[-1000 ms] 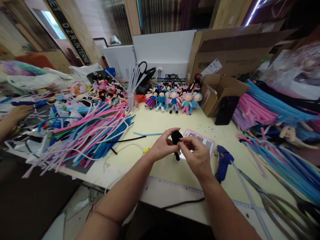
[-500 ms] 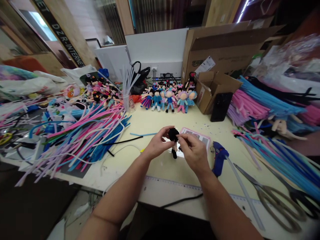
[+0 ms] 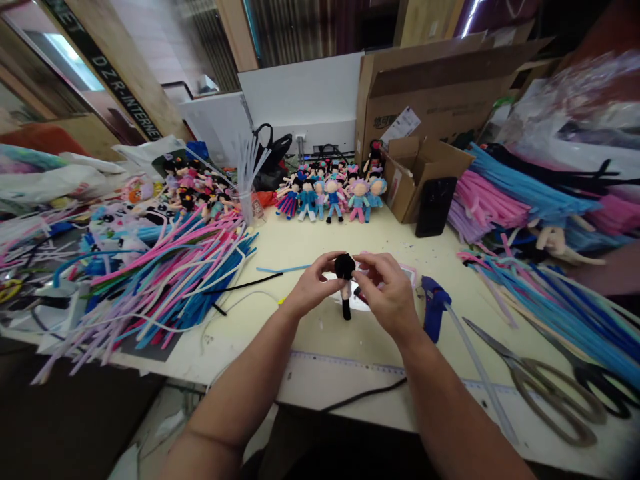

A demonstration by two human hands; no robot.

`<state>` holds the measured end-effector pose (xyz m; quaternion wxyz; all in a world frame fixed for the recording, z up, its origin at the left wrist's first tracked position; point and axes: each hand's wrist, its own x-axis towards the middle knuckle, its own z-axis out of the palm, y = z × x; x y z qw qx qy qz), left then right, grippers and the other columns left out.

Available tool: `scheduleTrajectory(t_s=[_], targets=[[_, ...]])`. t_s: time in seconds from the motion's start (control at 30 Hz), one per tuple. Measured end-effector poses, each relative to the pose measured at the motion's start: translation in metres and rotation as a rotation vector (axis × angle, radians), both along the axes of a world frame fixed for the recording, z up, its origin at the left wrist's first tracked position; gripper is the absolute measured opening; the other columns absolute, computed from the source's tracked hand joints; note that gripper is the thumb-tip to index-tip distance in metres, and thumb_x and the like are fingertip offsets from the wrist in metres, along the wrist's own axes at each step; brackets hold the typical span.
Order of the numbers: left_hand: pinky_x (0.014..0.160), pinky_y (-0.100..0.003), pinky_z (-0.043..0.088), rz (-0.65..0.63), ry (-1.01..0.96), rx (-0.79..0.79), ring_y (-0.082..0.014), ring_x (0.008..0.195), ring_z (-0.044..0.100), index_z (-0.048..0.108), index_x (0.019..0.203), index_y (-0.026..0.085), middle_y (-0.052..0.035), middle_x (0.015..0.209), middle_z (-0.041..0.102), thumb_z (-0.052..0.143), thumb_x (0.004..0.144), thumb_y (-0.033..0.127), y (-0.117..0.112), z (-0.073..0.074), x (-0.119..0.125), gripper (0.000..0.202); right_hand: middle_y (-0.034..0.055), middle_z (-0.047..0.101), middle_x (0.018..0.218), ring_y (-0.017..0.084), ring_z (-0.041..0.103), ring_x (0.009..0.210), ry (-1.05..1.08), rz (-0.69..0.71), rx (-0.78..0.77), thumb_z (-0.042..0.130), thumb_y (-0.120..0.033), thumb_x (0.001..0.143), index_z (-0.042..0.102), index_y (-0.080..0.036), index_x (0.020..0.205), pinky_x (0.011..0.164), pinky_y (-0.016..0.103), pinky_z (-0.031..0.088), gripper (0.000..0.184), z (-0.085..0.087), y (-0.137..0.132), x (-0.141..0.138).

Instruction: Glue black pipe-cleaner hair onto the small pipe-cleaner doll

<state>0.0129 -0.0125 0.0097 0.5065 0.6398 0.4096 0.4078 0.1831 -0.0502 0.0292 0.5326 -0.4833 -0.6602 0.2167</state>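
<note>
A small black pipe-cleaner doll, with a fuzzy black head and thin black body, is held upright between both hands above the pale yellow table. My left hand pinches it from the left, fingers closed on the head. My right hand grips it from the right, fingers curled round it. A pink-edged card lies just behind the hands.
A heap of pink, blue and white pipe cleaners fills the left. Finished dolls stand at the back, beside cardboard boxes and a black phone. A blue glue gun, scissors and more pipe cleaners lie right.
The view has swung slightly, so everything sits further left and lower. Both hands stay on the black doll, which now hangs more upright between them. A person's hand at far left is out of view.
</note>
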Motion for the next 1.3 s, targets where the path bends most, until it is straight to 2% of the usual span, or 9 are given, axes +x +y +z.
scheduleTrajectory(t_s=[0.2,0.37,0.5,0.7,0.8,0.9,1.0,1.13,1.3], targets=[[0.083,-0.031,0.044,-0.031,-0.097,-0.072,-0.0229,0.104,0.057,0.058,0.124,0.019,-0.0082,0.111,0.066,0.073,0.071,0.025,0.0003,0.0044,0.0009,0.055,0.0067,0.058,0.099,0.023,0.055,0.098,-0.177,0.009,0.144,0.067,-0.022,0.081,0.066,-0.023,0.110,0.086,0.041,0.047,0.028,-0.0008,0.0026,0.0027],[0.088,-0.033,0.043,-0.080,-0.163,-0.118,-0.0217,0.103,0.056,0.057,0.119,0.019,-0.0073,0.109,0.064,0.075,0.070,0.028,-0.0013,0.0075,0.0024,0.054,0.0070,0.057,0.096,0.023,0.054,0.095,-0.216,-0.009,0.150,0.067,-0.020,0.081,0.068,-0.021,0.107,0.083,0.040,0.047,0.025,-0.0023,0.0028,0.0015],[0.084,-0.033,0.044,-0.121,-0.186,-0.198,-0.0193,0.093,0.059,0.052,0.118,0.021,-0.0068,0.111,0.062,0.074,0.071,0.030,-0.0028,0.0065,0.0025,0.053,0.0076,0.058,0.096,0.023,0.055,0.095,-0.222,-0.021,0.158,0.067,-0.019,0.081,0.068,-0.019,0.106,0.085,0.039,0.046,0.024,-0.0011,0.0024,0.0006],[0.098,-0.036,0.038,-0.169,-0.244,-0.161,-0.0242,0.118,0.051,0.056,0.119,0.022,-0.0072,0.122,0.060,0.070,0.075,0.028,-0.0016,0.0012,0.0005,0.046,0.0068,0.058,0.098,0.023,0.055,0.097,-0.217,-0.034,0.134,0.066,-0.019,0.081,0.065,-0.020,0.103,0.087,0.039,0.046,0.022,-0.0017,0.0027,0.0004],[0.102,-0.040,0.036,-0.260,-0.312,-0.178,-0.0290,0.124,0.048,0.056,0.126,0.023,-0.0101,0.130,0.058,0.075,0.070,0.035,-0.0012,0.0007,-0.0005,0.061,0.0066,0.059,0.098,0.023,0.055,0.095,-0.189,-0.046,0.117,0.066,-0.020,0.081,0.064,-0.019,0.101,0.084,0.039,0.047,0.021,-0.0027,0.0037,0.0012],[0.100,-0.040,0.037,-0.278,-0.290,-0.180,-0.0303,0.124,0.048,0.055,0.130,0.026,-0.0095,0.135,0.055,0.084,0.057,0.030,-0.0023,0.0020,-0.0001,0.079,0.0067,0.059,0.096,0.023,0.056,0.093,-0.161,-0.060,0.104,0.066,-0.024,0.082,0.064,-0.019,0.100,0.082,0.039,0.048,0.018,-0.0031,0.0045,0.0018],[0.091,-0.035,0.042,-0.200,-0.220,-0.204,-0.0246,0.108,0.057,0.057,0.128,0.025,-0.0082,0.124,0.061,0.080,0.062,0.025,-0.0040,0.0036,0.0013,0.071,0.0079,0.059,0.096,0.022,0.056,0.092,-0.142,-0.037,0.110,0.059,-0.025,0.088,0.066,-0.018,0.101,0.082,0.039,0.048,0.016,-0.0033,0.0049,0.0020],[0.076,-0.028,0.044,-0.107,-0.211,-0.246,-0.0166,0.083,0.060,0.061,0.121,0.019,-0.0051,0.096,0.068,0.074,0.065,0.023,-0.0045,0.0034,0.0019,0.058,0.0093,0.060,0.098,0.022,0.057,0.096,-0.119,-0.004,0.134,0.049,-0.022,0.093,0.066,-0.017,0.106,0.084,0.039,0.047,0.022,-0.0026,0.0055,0.0022],[0.063,-0.025,0.043,-0.119,-0.210,-0.308,-0.0129,0.066,0.057,0.062,0.108,0.015,-0.0011,0.073,0.064,0.069,0.068,0.024,-0.0039,0.0017,0.0012,0.042,0.0092,0.060,0.099,0.022,0.055,0.096,-0.124,-0.035,0.178,0.045,-0.018,0.094,0.067,-0.019,0.111,0.087,0.040,0.046,0.028,0.0002,0.0046,0.0037]])
